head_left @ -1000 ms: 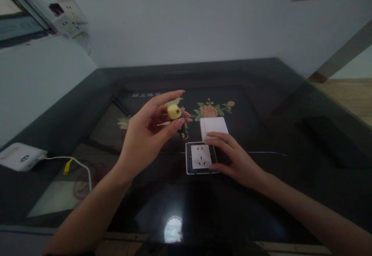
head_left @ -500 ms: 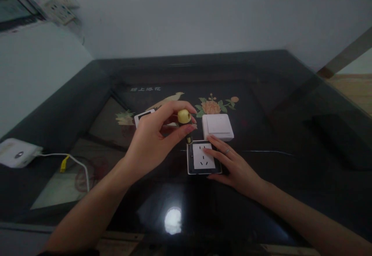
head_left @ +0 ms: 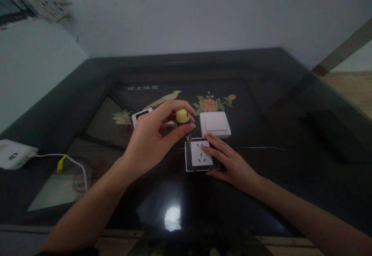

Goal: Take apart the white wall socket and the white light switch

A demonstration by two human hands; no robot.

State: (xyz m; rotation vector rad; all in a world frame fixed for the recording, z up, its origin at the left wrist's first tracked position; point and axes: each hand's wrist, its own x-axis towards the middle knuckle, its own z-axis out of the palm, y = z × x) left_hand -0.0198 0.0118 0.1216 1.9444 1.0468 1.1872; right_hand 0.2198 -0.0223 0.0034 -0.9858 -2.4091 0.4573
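My left hand (head_left: 157, 132) is closed around the handle of a screwdriver (head_left: 183, 116), yellow at its end and dark below. The shaft points down to the left side of a wall socket (head_left: 202, 156), which has a white centre in a dark frame; whether the tip sits in a screw is too small to tell. Around the socket's right side, my right hand (head_left: 232, 166) grips it with the thumb at the near edge and a fingertip on the white face. A ring shows on one finger. Just behind these fingers lies a white wall switch (head_left: 215, 124).
Partly behind my left hand is a white frame (head_left: 141, 115). A white charger-like box (head_left: 14, 154) with a cable and yellow tag (head_left: 61, 163) lies at left. A dark flat object (head_left: 334, 135) lies right on the glossy black table (head_left: 186, 64). Wall sockets (head_left: 48, 6) hang upper left.
The whole view has shifted slightly, with things sitting a little further left and up. Both hands keep their hold, and the screwdriver stays at the socket's left side.
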